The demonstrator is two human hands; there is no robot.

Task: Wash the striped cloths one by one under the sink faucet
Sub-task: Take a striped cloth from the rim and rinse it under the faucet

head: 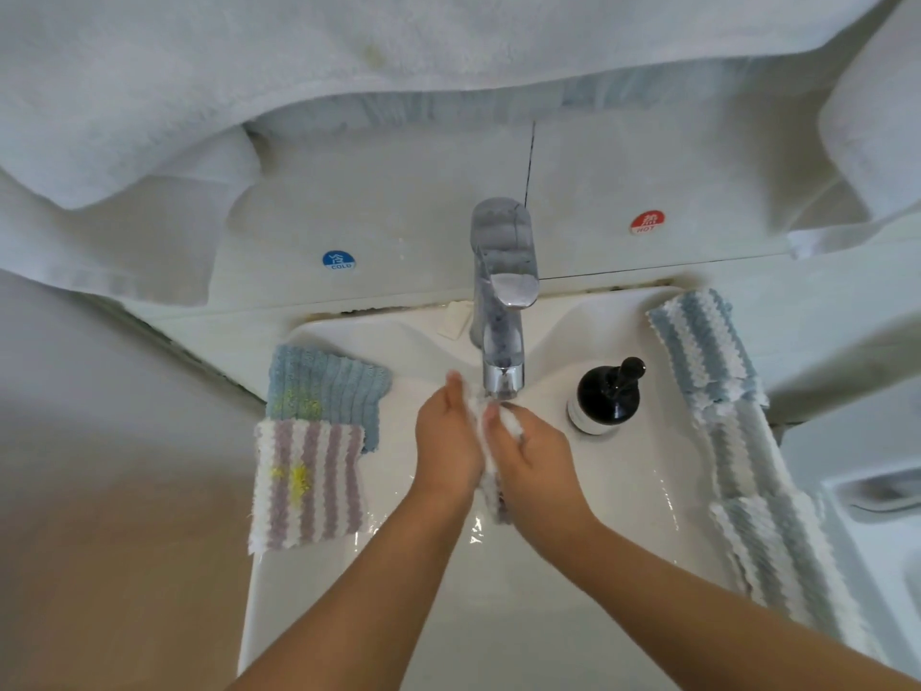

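A white and purple striped cloth [493,491] is squeezed between my left hand [448,441] and my right hand [533,456], directly under the spout of the chrome faucet [503,291]. Both palms face each other with the cloth pressed between them; my right thumb curls over its top. On the sink's left rim lies a purple-striped cloth [309,483] with yellow stains, partly over a blue cloth [324,381] that also has a yellow stain. Several blue and white striped cloths [722,391] lie along the right rim.
A dark soap pump bottle [605,396] stands just right of the faucet. The white sink basin [448,591] lies below my hands. White towels [199,92] hang above. A blue cold sticker [339,260] and a red hot sticker [647,222] mark the back ledge.
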